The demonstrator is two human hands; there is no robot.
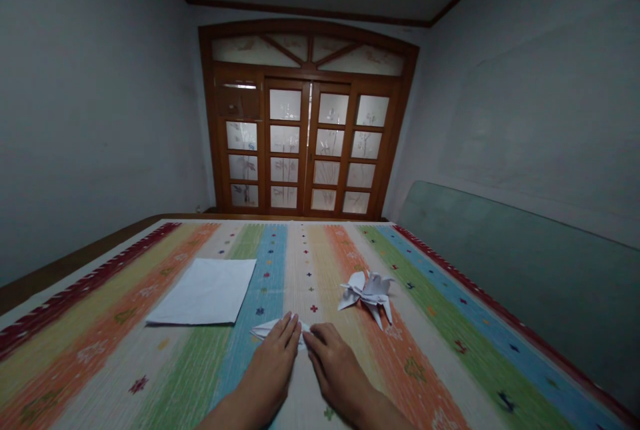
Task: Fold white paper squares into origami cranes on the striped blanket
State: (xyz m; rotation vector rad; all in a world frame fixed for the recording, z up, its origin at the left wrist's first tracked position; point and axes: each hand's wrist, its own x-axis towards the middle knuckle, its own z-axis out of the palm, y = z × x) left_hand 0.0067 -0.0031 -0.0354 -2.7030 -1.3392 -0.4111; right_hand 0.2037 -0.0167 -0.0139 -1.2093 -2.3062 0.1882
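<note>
A small folded white paper (265, 329) with a pointed left end lies on the tablecloth in front of me. Across its middle my left hand (275, 353) rests, fingers stretched out and pressing it down. At the right end, my right hand (333, 357) has its fingers curled and closed on the paper's edge. Both hands cover much of the paper, so its full shape is hidden. To the right, apart from the hands, stands a folded paper flower (367, 293) with several pointed petals.
A stack or sheet of white square paper (210, 291) lies to the left. The striped tablecloth (190, 377) covers the table. A pale green bench back or panel (500, 243) runs along the right side, and wooden glass doors (307, 143) stand beyond the far edge.
</note>
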